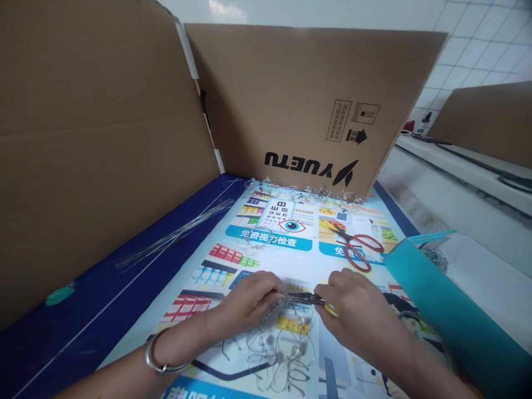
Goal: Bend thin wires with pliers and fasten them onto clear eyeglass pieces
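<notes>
My right hand point(349, 302) is closed around the yellow handles of a pair of pliers point(305, 298), whose dark jaws point left. Their tip meets my left hand point(253, 296), which pinches thin wire at that spot; fingers hide most of the held piece. Below both hands, a tangle of thin bent wire pieces point(286, 360) lies on the printed sheet point(266, 266). Several have curled ends. Farther off to the right rest red-handled scissors point(363, 249), their blades a little apart.
Cardboard panels stand at the left point(95, 127) and back point(291, 100). Along the back panel's foot runs a row of twisted wire pieces point(307, 194). Straight wires point(178, 230) lie on the blue surface at left. A teal-sided box point(453, 316) holding wire sits at right.
</notes>
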`<state>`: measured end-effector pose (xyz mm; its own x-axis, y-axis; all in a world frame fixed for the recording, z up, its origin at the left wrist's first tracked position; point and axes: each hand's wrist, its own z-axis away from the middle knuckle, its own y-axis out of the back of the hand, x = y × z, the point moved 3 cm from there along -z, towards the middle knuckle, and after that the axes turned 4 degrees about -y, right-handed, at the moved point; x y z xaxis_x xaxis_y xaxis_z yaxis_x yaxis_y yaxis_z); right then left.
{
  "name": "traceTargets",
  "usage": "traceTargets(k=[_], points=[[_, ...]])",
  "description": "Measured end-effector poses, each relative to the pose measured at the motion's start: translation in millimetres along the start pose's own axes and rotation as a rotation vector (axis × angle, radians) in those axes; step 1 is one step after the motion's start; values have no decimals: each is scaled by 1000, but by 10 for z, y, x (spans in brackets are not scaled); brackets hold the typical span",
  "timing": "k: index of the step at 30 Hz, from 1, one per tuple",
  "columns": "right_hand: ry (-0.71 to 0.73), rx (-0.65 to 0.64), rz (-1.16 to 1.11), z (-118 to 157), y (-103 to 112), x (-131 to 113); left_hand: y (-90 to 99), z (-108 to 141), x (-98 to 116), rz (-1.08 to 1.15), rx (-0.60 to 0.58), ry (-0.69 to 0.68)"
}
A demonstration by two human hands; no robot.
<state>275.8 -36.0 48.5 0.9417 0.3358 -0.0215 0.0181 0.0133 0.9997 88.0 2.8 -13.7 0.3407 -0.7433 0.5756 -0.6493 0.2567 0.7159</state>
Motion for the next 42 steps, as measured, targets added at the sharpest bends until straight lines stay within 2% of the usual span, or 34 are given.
traceTargets(k=[12, 28, 34, 42], points=[[80, 17, 59, -25, -222, -50, -51, 2, -54, -157, -52, 42], [126, 164, 169, -11, -417, -135, -119, 21, -97, -191, -130, 153], [113, 140, 144, -1, -455, -126, -116, 14, -81, -196, -125, 149], [80, 52, 132, 11, -386, -186, -113, 18, -59, -187, -112, 142]])
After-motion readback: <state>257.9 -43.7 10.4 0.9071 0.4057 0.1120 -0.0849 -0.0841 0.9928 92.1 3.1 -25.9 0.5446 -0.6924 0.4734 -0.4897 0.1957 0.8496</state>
